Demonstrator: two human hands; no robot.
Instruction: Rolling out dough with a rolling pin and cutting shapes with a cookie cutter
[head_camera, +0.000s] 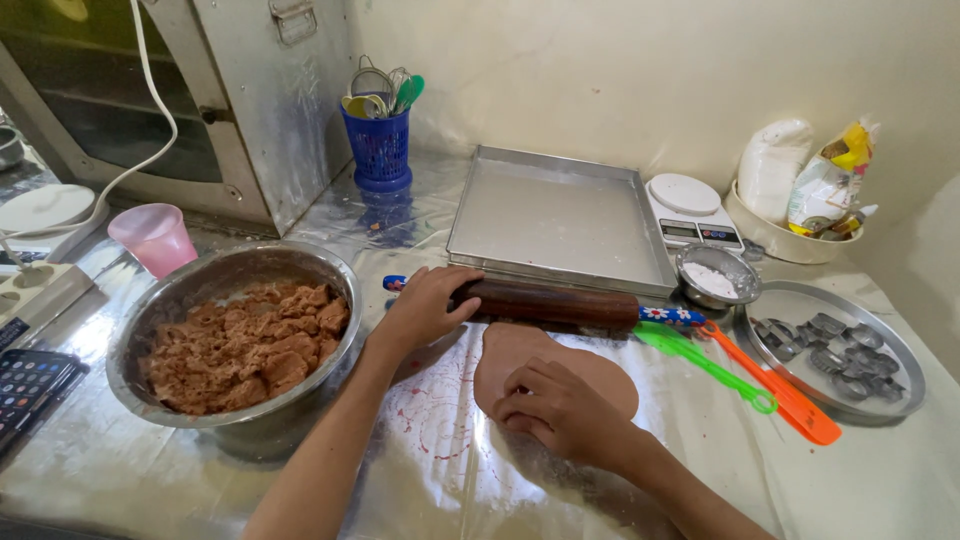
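Flat brown dough (560, 365) is lying on the foil-covered bench (440, 440). Your right hand (560, 410) is pressing down on its near edge, fingers curled. Your left hand (425, 305) is gripping the rolling pin (550, 302) just behind it. A bowl (235, 345) of dough is sitting left.

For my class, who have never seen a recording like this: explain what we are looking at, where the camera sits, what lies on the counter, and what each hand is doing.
There is no machine, only a person's two bare hands, filmed by one camera on that person's head looking down. The left hand has its grip on a dark wooden rolling pin. The right hand presses on a flat piece of brown dough on the shiny counter. To the left stands a metal bowl with more dough; behind, an empty baking tray; to the right, a round tray of metal cutters, green and orange plastic tools and a small bowl of white powder.
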